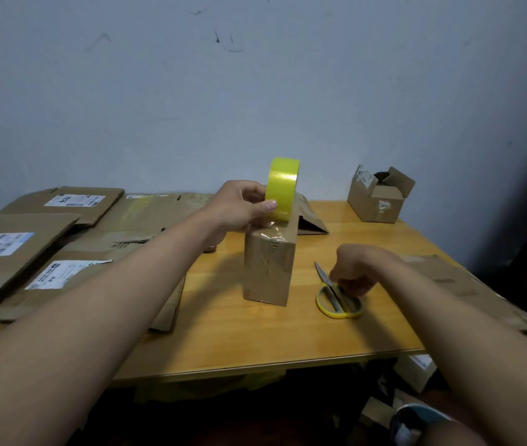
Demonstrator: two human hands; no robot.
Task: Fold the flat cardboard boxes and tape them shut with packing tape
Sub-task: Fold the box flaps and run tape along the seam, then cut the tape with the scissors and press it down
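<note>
A folded brown cardboard box stands upright in the middle of the wooden table. My left hand grips a yellow roll of packing tape on edge above the box's top, and a clear strip runs from the roll down onto the box. To the right of the box my right hand has its fingers curled down onto the yellow-handled scissors, which lie on the table.
Several flat cardboard boxes with shipping labels lie stacked on the left. More flat cardboard lies at the right edge. A small open box stands at the back right against the wall. Clutter sits below the table's front edge.
</note>
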